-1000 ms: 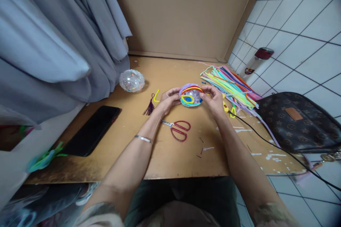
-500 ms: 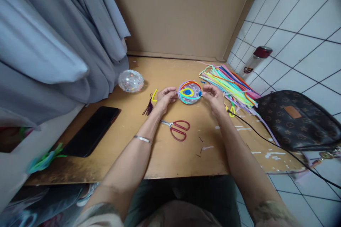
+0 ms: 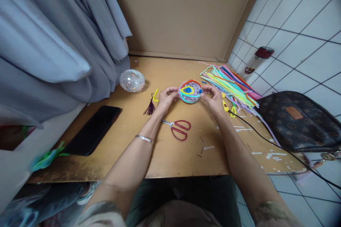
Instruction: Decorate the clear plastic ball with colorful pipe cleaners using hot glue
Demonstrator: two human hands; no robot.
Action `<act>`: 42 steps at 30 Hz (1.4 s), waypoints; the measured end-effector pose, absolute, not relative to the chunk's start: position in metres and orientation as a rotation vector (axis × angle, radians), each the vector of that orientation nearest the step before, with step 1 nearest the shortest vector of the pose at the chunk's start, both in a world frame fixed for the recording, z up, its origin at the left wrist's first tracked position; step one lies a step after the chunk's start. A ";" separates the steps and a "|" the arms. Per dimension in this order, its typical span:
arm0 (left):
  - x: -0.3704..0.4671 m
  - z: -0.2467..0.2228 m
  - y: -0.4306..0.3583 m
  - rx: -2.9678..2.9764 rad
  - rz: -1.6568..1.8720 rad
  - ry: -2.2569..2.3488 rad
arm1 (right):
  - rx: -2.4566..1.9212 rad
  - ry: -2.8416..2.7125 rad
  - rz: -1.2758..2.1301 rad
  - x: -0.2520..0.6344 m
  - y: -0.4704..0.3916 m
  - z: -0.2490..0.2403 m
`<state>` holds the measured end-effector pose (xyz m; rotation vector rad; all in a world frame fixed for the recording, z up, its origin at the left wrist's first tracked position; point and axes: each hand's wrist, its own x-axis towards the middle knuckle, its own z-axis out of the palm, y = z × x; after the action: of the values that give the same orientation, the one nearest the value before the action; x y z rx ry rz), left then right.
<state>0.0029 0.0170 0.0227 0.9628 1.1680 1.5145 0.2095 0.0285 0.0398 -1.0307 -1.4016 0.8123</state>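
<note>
A round ball (image 3: 190, 98) decorated with coloured pipe cleaners, with a yellow eye outline around a blue coil, is held upright over the table. My left hand (image 3: 168, 97) pinches its left edge. At the opposite edge, the fingertips of my right hand (image 3: 211, 95) are closed on it beside a small blue coil (image 3: 200, 91). Red-handled scissors (image 3: 180, 129) lie in front of the ball. Close to my left hand are a dark purple tassel (image 3: 150, 108) and a bent yellow pipe cleaner (image 3: 156, 95). A yellow glue gun (image 3: 225, 106) with a black cord lies partly behind my right hand.
A clear ball (image 3: 132, 80) sits at the back left, near a grey curtain (image 3: 106, 42). A black phone (image 3: 93, 130) lies at the left. Bundled pipe cleaners (image 3: 230, 85), a bottle (image 3: 257, 62) and a brown patterned bag (image 3: 298, 120) are at the right.
My right hand has shifted slightly left and its fingertips have come closer to the ball's right edge. The view has moved a little; the ball stays nearly in place.
</note>
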 end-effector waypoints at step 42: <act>0.007 0.019 0.012 2.130 0.663 1.898 | -1.085 -1.868 0.458 0.205 0.018 0.040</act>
<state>0.0068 0.0116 0.0191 2.1297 1.8981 0.6626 0.2049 0.0179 0.0405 -1.0851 -1.8679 0.4583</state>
